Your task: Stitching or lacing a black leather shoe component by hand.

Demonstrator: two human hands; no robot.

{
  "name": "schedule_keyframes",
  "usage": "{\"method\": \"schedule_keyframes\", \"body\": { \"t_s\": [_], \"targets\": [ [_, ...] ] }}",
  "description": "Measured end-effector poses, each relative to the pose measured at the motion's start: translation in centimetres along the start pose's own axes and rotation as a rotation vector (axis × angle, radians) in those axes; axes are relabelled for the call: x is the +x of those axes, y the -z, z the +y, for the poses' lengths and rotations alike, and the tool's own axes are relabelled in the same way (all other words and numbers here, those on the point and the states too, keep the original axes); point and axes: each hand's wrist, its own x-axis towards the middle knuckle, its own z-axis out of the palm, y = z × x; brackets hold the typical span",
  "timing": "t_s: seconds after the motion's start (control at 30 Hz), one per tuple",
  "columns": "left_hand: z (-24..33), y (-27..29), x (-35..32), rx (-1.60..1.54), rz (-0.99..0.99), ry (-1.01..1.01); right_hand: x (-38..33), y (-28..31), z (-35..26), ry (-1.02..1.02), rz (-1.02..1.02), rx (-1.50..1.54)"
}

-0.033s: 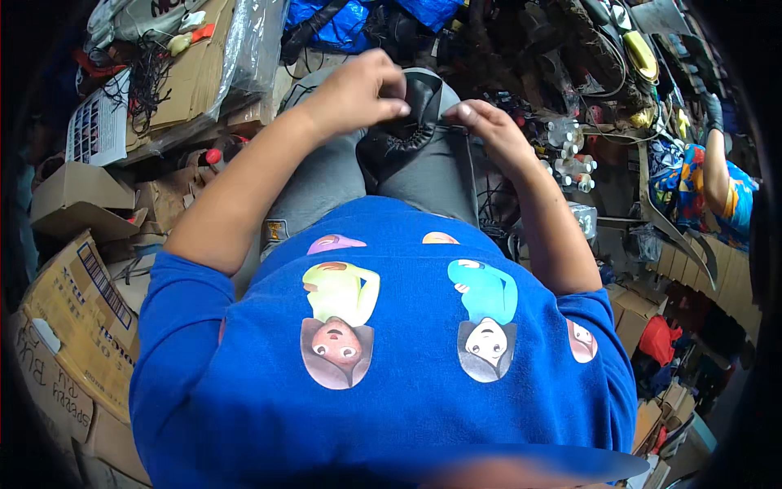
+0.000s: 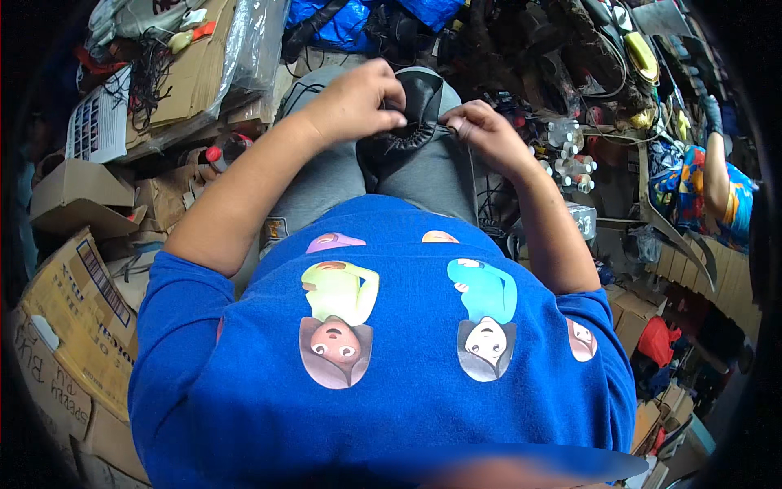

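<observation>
A person in a bright blue short-sleeved shirt printed with cartoon figures (image 2: 383,359) sits looking down at their own lap, with grey trousers (image 2: 326,183) covering both thighs. Stacked brown cardboard boxes (image 2: 77,301) fill the floor along the person's left side, and a crowded heap of dark straps, tools and small clear bottles (image 2: 570,163) lines the right side. At the far right edge, another person's arm in a multicoloured sleeve (image 2: 721,191) is partly visible. Resting on the lap, between the knees, is a black leather shoe upper with a gathered, wrinkled edge (image 2: 407,122). The left hand (image 2: 358,102) is closed over the top of the leather, fingers curled down and pinching it near the puckered edge. The right hand (image 2: 481,134) sits just beside it, on the right side of the piece, fingers bent together in a pinch; what it grips is too small to make out, though a thin dark thread or cord (image 2: 472,175) appears to run down from it across the right thigh. Judging by the gathered edge under both hands, part of the leather seems already drawn together, while the smoother upper portion looks unworked; how much remains cannot be told, since the hands cover the spot being worked.
</observation>
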Motion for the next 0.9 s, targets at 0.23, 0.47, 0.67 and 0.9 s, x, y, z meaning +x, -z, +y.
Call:
{"method": "schedule_keyframes", "body": {
  "t_s": [0.23, 0.47, 0.67, 0.9],
  "targets": [
    [1.0, 1.0, -0.5, -0.135, -0.281, 0.239, 1.6, -1.4, 4.1, 0.068, 0.49, 0.089],
    [-1.4, 4.0, -2.9, -0.81, 0.325, 0.405, 0.1, -2.1, 2.2, 0.021, 0.088, 1.763],
    [-3.3, 3.5, -3.8, -1.692, 0.248, 0.485, -2.1, -1.5, 2.2, 0.031, 0.08, 1.364],
    [-3.5, 10.8, -8.1, -0.311, -0.04, 0.779, -6.3, 2.3, 7.6, -0.195, 0.091, 0.608]
  ]
}}
